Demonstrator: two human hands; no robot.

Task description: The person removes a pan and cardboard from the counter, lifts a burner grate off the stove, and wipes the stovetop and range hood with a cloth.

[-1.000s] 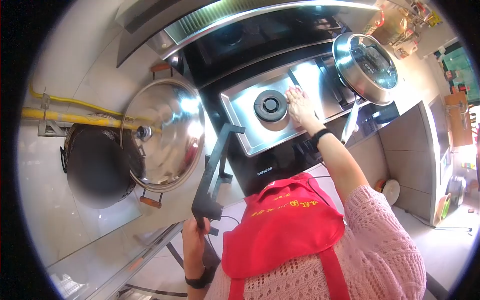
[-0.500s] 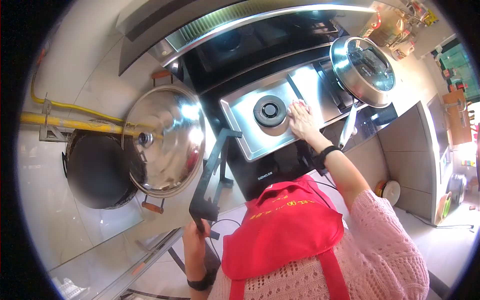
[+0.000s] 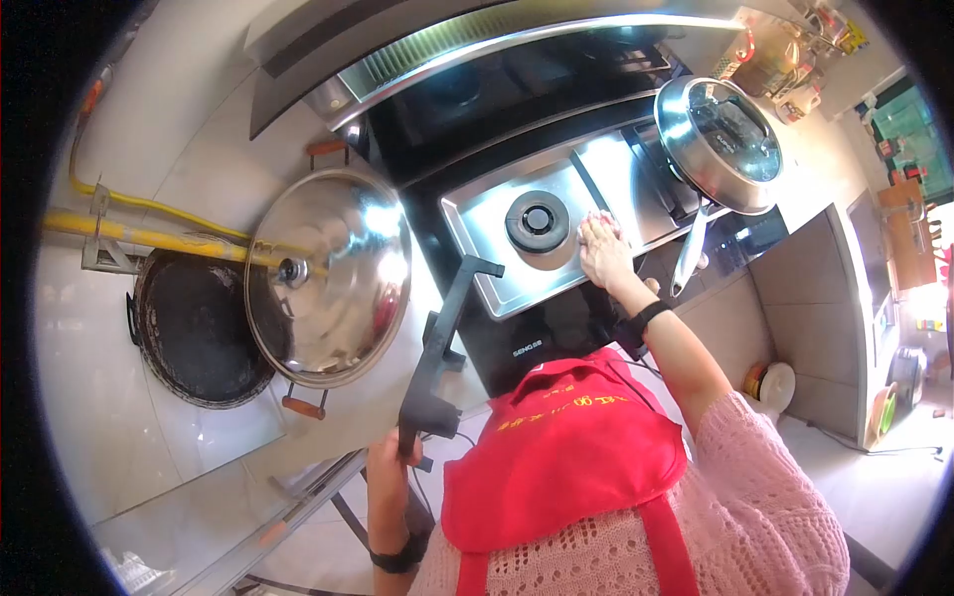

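My left hand [image 3: 388, 467], low at the left of my body, is closed round one end of a black stove grate [image 3: 437, 348]. The grate is held up on edge, its far arm over the left corner of the steel hob tray [image 3: 487, 283]. On that tray my right hand [image 3: 604, 260] presses down a pinkish cloth [image 3: 608, 223], mostly hidden under the fingers. It is just right of the bare round burner [image 3: 538, 223].
A lidded pan [image 3: 720, 144] stands on the right burner, its handle [image 3: 691, 253] pointing toward me. Left of the stove are a large steel lid [image 3: 333, 288] with wooden handles and a dark wok [image 3: 204, 333]. A yellow pipe [image 3: 149, 233] runs along the left.
My right hand has slid slightly right and toward me along the tray with the cloth. The grate in my left hand has turned and shifted a little to the right.
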